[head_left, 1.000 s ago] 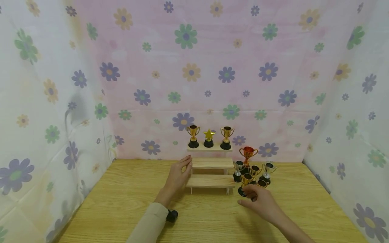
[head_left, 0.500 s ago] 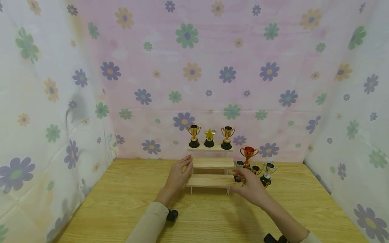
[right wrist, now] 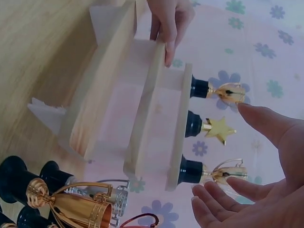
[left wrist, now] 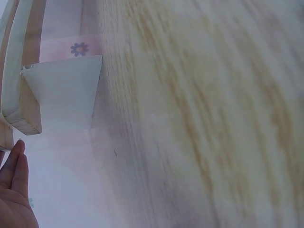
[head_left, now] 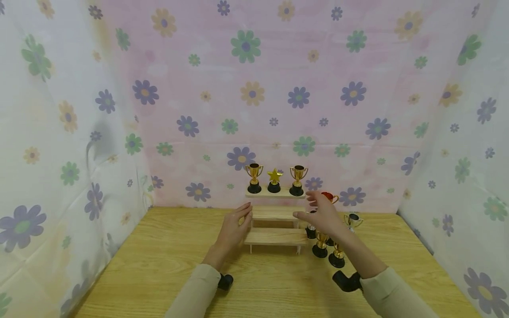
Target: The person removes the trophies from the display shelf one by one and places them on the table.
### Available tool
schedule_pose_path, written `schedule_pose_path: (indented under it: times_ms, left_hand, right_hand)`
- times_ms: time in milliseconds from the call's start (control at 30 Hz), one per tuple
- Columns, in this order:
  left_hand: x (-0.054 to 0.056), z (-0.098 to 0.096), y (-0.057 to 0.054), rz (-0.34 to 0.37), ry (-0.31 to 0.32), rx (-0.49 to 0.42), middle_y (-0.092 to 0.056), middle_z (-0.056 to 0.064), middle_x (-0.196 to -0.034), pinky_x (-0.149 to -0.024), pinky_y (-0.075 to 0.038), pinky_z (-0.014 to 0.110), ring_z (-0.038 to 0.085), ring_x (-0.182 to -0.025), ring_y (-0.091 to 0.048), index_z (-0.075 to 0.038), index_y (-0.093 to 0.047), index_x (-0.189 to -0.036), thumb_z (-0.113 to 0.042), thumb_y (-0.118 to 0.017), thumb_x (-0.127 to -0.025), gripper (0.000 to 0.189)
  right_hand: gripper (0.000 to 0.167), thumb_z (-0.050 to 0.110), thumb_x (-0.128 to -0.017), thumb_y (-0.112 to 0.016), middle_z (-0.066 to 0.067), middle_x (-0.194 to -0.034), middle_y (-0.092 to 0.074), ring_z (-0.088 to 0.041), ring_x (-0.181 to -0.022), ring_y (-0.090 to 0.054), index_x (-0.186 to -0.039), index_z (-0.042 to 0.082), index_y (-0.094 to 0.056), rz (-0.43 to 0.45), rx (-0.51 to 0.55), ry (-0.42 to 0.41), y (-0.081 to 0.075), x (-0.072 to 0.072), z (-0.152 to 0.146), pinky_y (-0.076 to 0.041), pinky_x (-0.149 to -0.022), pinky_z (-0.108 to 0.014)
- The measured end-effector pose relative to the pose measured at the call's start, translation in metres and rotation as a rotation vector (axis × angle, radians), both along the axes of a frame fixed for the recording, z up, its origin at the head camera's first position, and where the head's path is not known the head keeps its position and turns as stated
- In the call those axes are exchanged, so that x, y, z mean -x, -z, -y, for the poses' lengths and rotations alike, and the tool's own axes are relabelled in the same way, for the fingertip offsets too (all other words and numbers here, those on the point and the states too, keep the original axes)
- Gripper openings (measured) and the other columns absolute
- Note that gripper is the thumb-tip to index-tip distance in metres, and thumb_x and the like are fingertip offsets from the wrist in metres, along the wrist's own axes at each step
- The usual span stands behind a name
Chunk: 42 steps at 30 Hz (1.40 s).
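A three-tiered wooden display stand (head_left: 274, 237) stands mid-table. Its top tier bears a gold trophy cup (head_left: 254, 173), a gold star trophy (head_left: 274, 176) and a second gold cup (head_left: 298, 174), all on black bases. My left hand (head_left: 232, 227) grips the left end of the middle tier; in the right wrist view its fingers (right wrist: 170, 35) straddle that board. My right hand (head_left: 324, 216) hovers beside the stand's right end, holding nothing. In the right wrist view, its thumb (right wrist: 266, 121) and fingers are spread near the top-tier trophies.
Right of the stand, partly behind my right arm, cluster a red cup (head_left: 329, 197), silver cups (head_left: 353, 221) and gold cups (head_left: 338, 256). Black camera mounts (head_left: 347, 281) sit at both wrists. Floral cloth (head_left: 254, 66) hangs behind and at both sides of the table (head_left: 167, 274).
My right hand has moved from the front gold cups, past the lower tier's right end, and up beside the upper tiers. My left hand has stayed at the stand's left end.
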<state>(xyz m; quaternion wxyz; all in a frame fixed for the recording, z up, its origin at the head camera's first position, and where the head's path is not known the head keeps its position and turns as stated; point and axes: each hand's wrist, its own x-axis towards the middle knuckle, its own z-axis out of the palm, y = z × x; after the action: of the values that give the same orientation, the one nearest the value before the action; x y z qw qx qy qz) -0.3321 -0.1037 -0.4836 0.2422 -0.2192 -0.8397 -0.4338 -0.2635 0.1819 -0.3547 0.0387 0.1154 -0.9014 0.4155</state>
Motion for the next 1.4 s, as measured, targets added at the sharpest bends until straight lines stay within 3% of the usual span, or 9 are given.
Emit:
schedule_pose_path:
  times_ms: [633,833,1067,1400]
  left_hand:
    - [0.002,0.001,0.001,-0.005,0.015,-0.009,-0.062,0.018,-0.141,-0.11,-0.046,0.048,0.033,-0.134,-0.056,0.006,-0.067,-0.13,-0.018,-0.058,-0.106,0.035]
    - [0.002,0.0,0.002,-0.018,0.003,-0.006,-0.063,0.017,-0.139,-0.108,-0.048,0.046,0.032,-0.132,-0.057,0.004,-0.068,-0.13,-0.016,-0.059,-0.105,0.033]
    - [0.001,0.0,0.002,-0.016,0.009,-0.013,-0.063,0.018,-0.139,-0.108,-0.047,0.046,0.033,-0.132,-0.057,0.005,-0.068,-0.13,-0.016,-0.059,-0.105,0.033]
    - [0.002,0.001,0.003,-0.032,0.017,-0.01,-0.063,0.017,-0.139,-0.107,-0.048,0.047,0.033,-0.131,-0.058,0.008,-0.068,-0.128,-0.015,-0.059,-0.105,0.034]
  right_hand:
    - [0.082,0.031,-0.096,-0.072,-0.027,-0.154,-0.04,-0.045,-0.14,-0.039,-0.157,-0.003,-0.03,0.102,0.062,0.101,-0.003,0.063,0.0,-0.04,-0.111,-0.061]
    - [0.077,0.028,-0.097,-0.07,-0.028,-0.152,-0.042,-0.046,-0.138,-0.042,-0.156,-0.005,-0.033,0.136,0.121,0.128,0.0,0.073,0.004,-0.042,-0.11,-0.06]
    - [0.071,0.025,-0.097,-0.071,-0.03,-0.147,-0.047,-0.048,-0.135,-0.044,-0.153,-0.006,-0.039,0.118,0.149,0.157,0.008,0.082,0.007,-0.043,-0.108,-0.06]
    - [0.06,0.025,-0.095,-0.074,-0.028,-0.141,-0.052,-0.046,-0.13,-0.048,-0.142,-0.005,-0.052,0.099,0.118,0.22,0.013,0.09,0.011,-0.046,-0.104,-0.058]
